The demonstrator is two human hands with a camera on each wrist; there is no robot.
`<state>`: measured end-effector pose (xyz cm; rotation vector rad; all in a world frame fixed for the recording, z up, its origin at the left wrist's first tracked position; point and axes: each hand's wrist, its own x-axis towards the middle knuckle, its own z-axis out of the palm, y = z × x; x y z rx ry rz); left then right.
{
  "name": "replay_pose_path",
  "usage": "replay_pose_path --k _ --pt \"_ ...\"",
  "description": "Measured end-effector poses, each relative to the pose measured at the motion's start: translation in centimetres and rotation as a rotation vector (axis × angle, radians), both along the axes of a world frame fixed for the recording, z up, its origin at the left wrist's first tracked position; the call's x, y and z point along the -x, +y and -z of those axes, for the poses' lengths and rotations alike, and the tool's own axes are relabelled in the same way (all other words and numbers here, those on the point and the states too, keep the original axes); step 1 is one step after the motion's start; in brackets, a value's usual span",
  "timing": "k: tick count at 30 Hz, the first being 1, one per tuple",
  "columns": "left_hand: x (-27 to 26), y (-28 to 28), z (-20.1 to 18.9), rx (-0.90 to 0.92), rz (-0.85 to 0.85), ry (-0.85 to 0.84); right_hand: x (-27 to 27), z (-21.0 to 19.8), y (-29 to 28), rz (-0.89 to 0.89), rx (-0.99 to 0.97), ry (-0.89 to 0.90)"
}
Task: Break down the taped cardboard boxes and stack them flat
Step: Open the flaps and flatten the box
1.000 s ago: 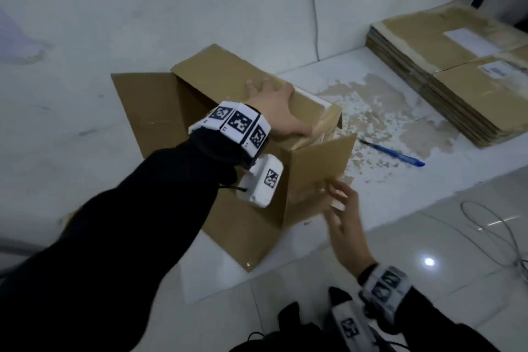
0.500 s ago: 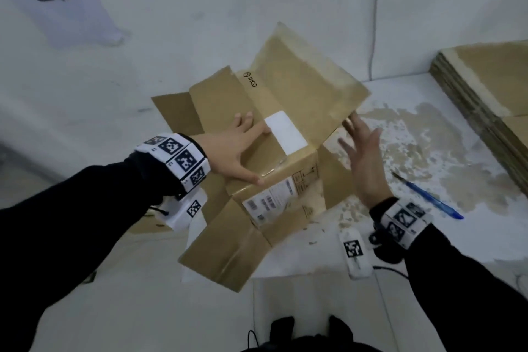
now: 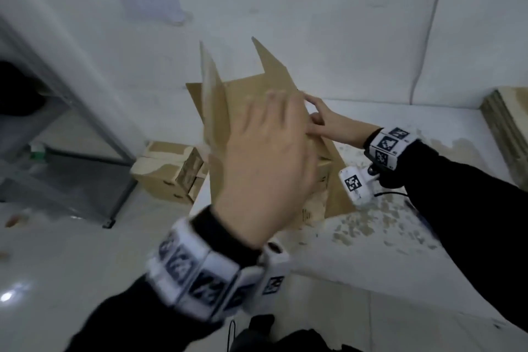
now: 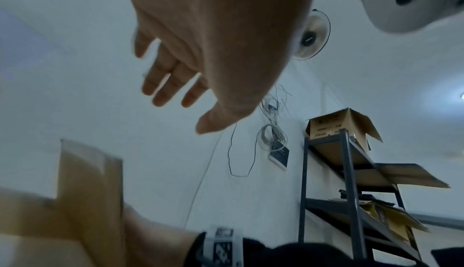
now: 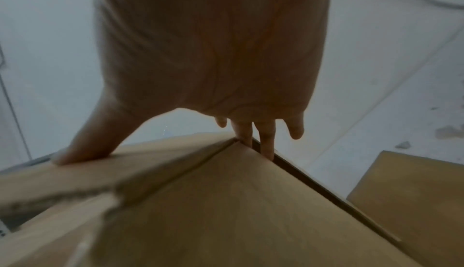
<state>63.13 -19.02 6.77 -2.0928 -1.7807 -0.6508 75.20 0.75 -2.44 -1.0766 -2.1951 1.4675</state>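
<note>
Cardboard box (image 3: 288, 111), right hand (image 3: 331, 123) gripping its edge, left hand (image 3: 265, 168) spread, free

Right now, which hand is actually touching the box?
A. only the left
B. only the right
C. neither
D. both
B: the right hand has its thumb and fingers on the box, while in the left wrist view the left hand is spread in the air, touching nothing.
</note>
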Motion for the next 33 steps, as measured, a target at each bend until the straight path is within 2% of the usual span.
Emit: replay_pose_path --k 2,4,7,10,12,14,17,19,21,23,24,26,29,33 --pt "-3.1 2.3 1.2 0.157 0.028 -0.043 -0.7 0.7 0.2 -0.018 -0.114 -0.033" --pt "-4.6 4.6 2.7 0.303 -0.082 0.032 -3.0 1.2 -0.5 0.004 -0.211 -0.069" --pt "-4.0 4.9 5.1 0.355 -0.272 0.159 -8.6 2.0 -3.4 0.141 -0.395 -0.171" --pt "-3.8 4.0 6.9 0.403 -0.34 0.123 -13.0 2.0 -7.4 0.095 -0.571 -0.219" --pt "-4.6 4.3 7.5 0.458 -0.383 0.114 -13.9 2.2 -10.7 0.035 -0.655 -0.218" --pt "-5.7 5.0 7.8 0.46 -0.405 0.126 -13.2 3.0 -14.2 0.042 -0.621 -0.206" --pt "-6.1 5.1 8.2 0.451 -0.383 0.16 -11.2 4.6 -18.2 0.149 -0.646 -0.175" --pt "-5.2 4.7 8.4 0.478 -0.367 0.171 -10.1 4.9 -19.6 0.139 -0.619 -0.11" --pt "-3.3 4.1 8.8 0.469 -0.328 0.145 -9.4 4.0 -20.0 0.098 -0.429 0.004" --pt "-1.0 3.0 9.3 0.43 -0.268 0.107 -9.1 3.2 -17.9 0.202 -0.189 0.123" --pt "0.0 2.4 9.6 0.409 -0.238 0.09 -8.8 3.1 -15.8 0.3 -0.168 0.131" --pt "1.6 1.4 10.1 0.39 -0.173 0.07 -7.8 3.4 -10.3 0.407 -0.268 0.022" --pt "2.8 0.4 10.6 0.34 -0.089 0.066 -3.2 4.5 -3.0 0.338 -0.391 -0.225" --pt "3.4 -0.1 11.1 0.266 -0.027 0.018 2.0 5.9 1.4 0.406 -0.429 -0.334"
